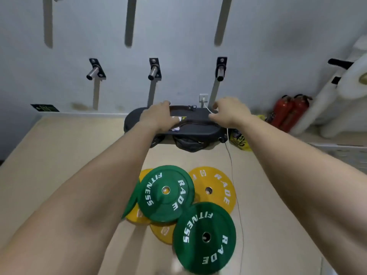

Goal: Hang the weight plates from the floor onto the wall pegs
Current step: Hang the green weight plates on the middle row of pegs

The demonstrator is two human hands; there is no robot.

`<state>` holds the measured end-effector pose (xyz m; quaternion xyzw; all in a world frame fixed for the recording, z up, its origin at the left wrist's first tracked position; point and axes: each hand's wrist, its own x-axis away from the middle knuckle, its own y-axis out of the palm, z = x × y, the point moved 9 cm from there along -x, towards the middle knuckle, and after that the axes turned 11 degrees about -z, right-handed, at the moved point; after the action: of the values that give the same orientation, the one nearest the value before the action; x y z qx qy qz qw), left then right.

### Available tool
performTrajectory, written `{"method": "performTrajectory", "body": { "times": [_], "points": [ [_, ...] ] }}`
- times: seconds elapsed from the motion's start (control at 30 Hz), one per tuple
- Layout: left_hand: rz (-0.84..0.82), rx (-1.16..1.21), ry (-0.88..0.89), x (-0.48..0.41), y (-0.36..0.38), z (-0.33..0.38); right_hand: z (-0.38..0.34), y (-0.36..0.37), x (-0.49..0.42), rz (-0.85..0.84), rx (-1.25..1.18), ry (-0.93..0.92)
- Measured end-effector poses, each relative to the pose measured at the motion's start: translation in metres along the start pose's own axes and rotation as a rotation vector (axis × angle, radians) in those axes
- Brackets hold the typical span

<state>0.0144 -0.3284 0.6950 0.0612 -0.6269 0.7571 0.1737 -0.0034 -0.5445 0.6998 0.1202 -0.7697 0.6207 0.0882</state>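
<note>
Several green and yellow RADE FITNESS weight plates lie in an overlapping pile on the tan floor. One green plate [158, 205] rests on top of the pile. Another green plate [190, 231] is nearest me, and a yellow plate [218, 197] lies at the right. Three steel wall pegs stand bare: the left peg [93, 73], the middle peg [153, 73] and the right peg [221, 72]. My left hand [160, 116] and my right hand [228, 112] reach forward, well past the plates and below the pegs. Both hold nothing, and their fingers are loosely apart.
A long black case [194, 126] lies against the wall under my hands. A white cable [236, 195] runs from the socket over the case and across the floor beside the plates. Two red fire extinguishers [286, 112], a yellow bag [241, 143] and white rolls [347, 80] crowd the right corner.
</note>
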Motion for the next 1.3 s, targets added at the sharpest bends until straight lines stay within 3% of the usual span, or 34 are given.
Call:
{"method": "performTrajectory", "body": {
  "times": [0.4,0.73,1.0,1.13,1.3],
  "points": [
    [-0.315,0.014,-0.013,-0.042,0.339,-0.047,0.073,0.351,-0.036,-0.287,-0.163,0.134],
    [-0.489,0.009,-0.031,-0.083,0.584,-0.118,0.133,0.613,-0.071,-0.312,-0.407,0.270],
    [-0.656,0.147,-0.116,-0.092,0.739,-0.165,0.187,0.753,-0.079,-0.313,-0.246,0.336],
    [-0.706,0.255,-0.336,-0.071,0.805,-0.209,0.229,0.801,-0.075,-0.263,-0.300,0.542],
    [-0.473,0.749,-0.737,-0.035,0.866,-0.267,0.255,0.825,-0.092,-0.157,-0.417,0.663]
  ]
}}
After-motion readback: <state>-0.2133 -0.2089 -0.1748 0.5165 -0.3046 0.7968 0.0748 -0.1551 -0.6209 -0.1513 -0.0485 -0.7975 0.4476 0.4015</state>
